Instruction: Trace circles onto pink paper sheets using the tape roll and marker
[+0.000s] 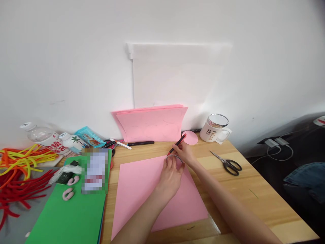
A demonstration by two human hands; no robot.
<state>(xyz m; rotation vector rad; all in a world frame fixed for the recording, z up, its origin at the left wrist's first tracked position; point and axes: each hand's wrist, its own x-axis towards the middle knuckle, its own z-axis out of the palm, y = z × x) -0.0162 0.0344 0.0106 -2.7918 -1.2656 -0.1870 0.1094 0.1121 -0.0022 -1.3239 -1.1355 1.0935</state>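
A large pink sheet point(142, 189) lies on the wooden table. Near its top right corner, my left hand point(170, 176) holds down a round object with a thin grey rim point(177, 156), mostly hidden under the fingers. My right hand point(185, 151) grips a black and red pen point(177, 144), its tip at the left of that rim. Just behind my right hand is a pink paper circle point(190, 138). More pink sheets point(152, 125) with faint curved lines lean upright against the wall.
Black-handled scissors point(230, 165) and a white mug point(213, 130) stand to the right. Green sheets point(71, 213), a plastic packet point(64, 174), bottles point(42, 134) and red and yellow strips point(22, 183) fill the left. Pens point(141, 143) lie along the wall.
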